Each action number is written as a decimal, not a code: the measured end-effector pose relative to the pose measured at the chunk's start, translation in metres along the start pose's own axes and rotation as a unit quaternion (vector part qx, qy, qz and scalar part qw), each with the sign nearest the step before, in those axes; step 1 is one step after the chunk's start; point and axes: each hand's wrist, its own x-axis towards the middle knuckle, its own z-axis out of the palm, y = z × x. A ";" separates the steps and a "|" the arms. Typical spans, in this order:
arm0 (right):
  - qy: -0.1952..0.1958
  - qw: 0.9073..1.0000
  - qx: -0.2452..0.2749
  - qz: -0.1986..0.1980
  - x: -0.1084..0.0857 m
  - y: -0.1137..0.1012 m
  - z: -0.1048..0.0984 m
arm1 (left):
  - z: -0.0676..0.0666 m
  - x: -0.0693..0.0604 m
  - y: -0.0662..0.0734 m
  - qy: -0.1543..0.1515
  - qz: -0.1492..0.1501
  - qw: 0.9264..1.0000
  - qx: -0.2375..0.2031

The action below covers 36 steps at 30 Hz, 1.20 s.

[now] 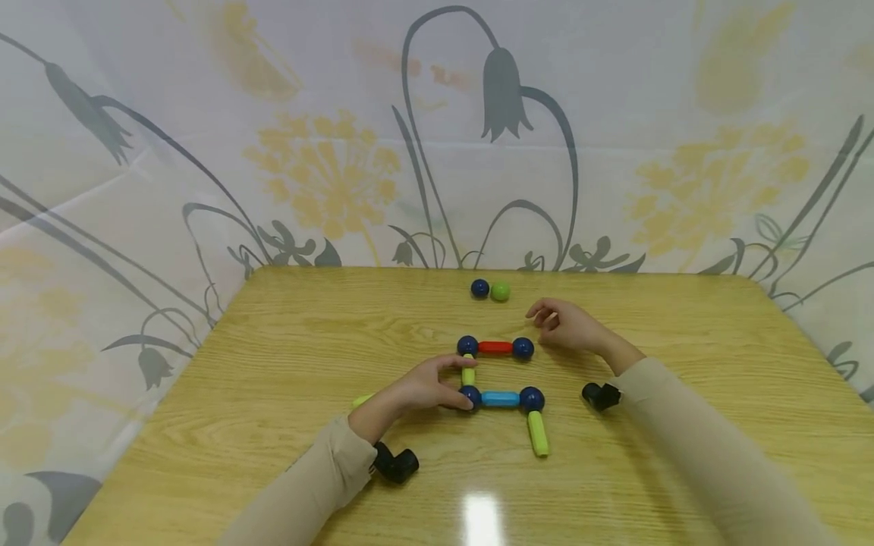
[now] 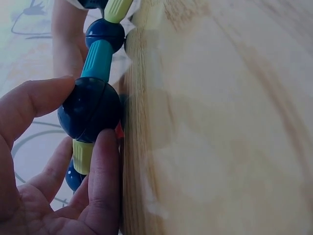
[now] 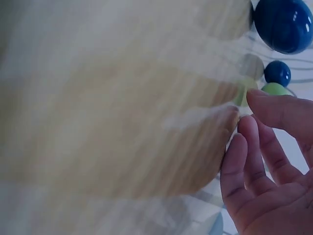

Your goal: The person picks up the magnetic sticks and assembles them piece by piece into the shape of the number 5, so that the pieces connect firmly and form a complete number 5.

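Observation:
With thumb and fingers, my left hand (image 1: 422,385) pinches a dark blue ball (image 2: 89,108) at the near left corner of a ball-and-rod construction lying on the table. From that ball a light blue rod (image 1: 501,399) runs right to a second ball (image 1: 532,399), where a yellow-green rod (image 1: 539,434) points toward me. Another yellow-green rod (image 1: 468,375), partly covered by my fingers, leads to a far ball (image 1: 467,346). A red rod (image 1: 495,347) joins that one to a ball (image 1: 523,348) on the right. Just beyond it, my right hand (image 1: 570,326) hovers with loosely bent fingers, holding nothing.
Farther back on the wooden table (image 1: 328,318) lie a loose dark blue ball (image 1: 480,289) and a green ball (image 1: 501,291). A yellow-green piece (image 1: 361,400) peeks out behind my left wrist. Patterned cloth (image 1: 437,152) hangs behind the table.

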 end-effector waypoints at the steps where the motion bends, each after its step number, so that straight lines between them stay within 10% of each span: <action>1: -0.002 1.000 0.000 0.001 0.003 0.000 0.000 | 0.000 0.000 0.000 0.000 0.000 1.000 0.001; 20: -0.025 1.000 -0.016 0.001 0.053 0.003 0.000 | -0.002 0.001 -0.002 0.005 -0.006 1.000 0.015; 36: 0.006 0.998 -0.067 -0.013 0.041 0.004 -0.004 | -0.001 -0.001 -0.001 0.005 0.000 1.000 0.012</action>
